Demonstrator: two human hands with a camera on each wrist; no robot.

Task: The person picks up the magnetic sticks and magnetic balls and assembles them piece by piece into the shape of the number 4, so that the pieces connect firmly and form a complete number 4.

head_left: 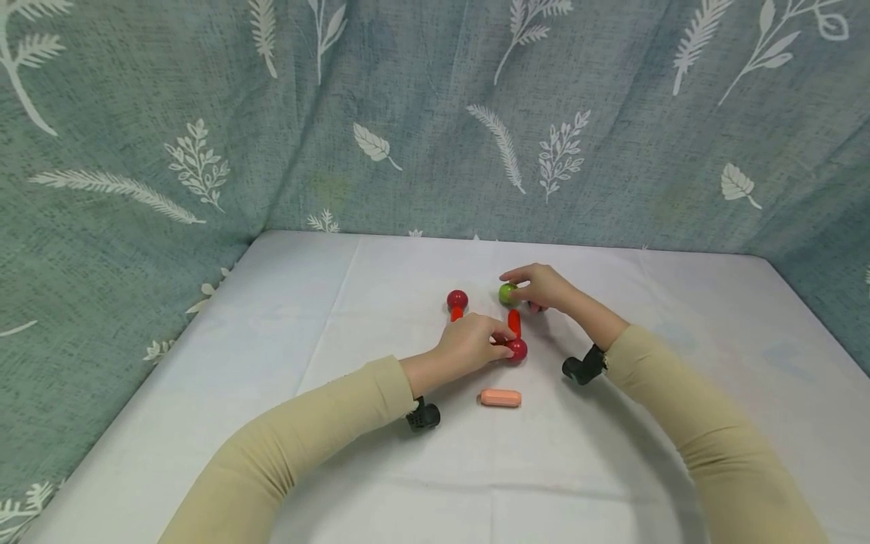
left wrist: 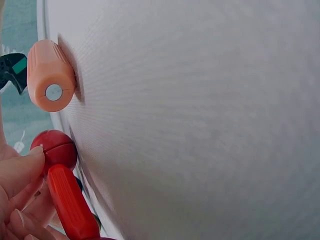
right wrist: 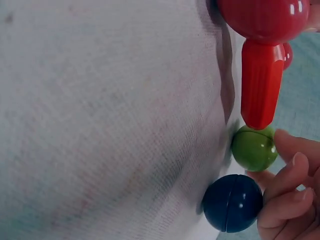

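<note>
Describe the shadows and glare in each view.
Head: soft shadows fall on the white cloth under both sleeves; left wrist: a dark shadow lies beside the peach rod; right wrist: bright white glints sit on the red ball and green ball.

Going by the peach stick (head_left: 501,398): easiest way in is its near side, a wide strip of bench (head_left: 489,461) between the left sleeve (head_left: 326,415) and right sleeve (head_left: 707,438). Low passes from its left run into the left wrist camera (head_left: 423,416); on its right the right wrist camera (head_left: 583,369) sits farther off, so there's more room. Beyond it you're boxed in: left hand (head_left: 469,344) and near red ball (head_left: 518,350) first, then red rod (head_left: 514,323), green ball (head_left: 505,293), blue ball (right wrist: 232,203) and right hand (head_left: 541,287) further back.
</note>
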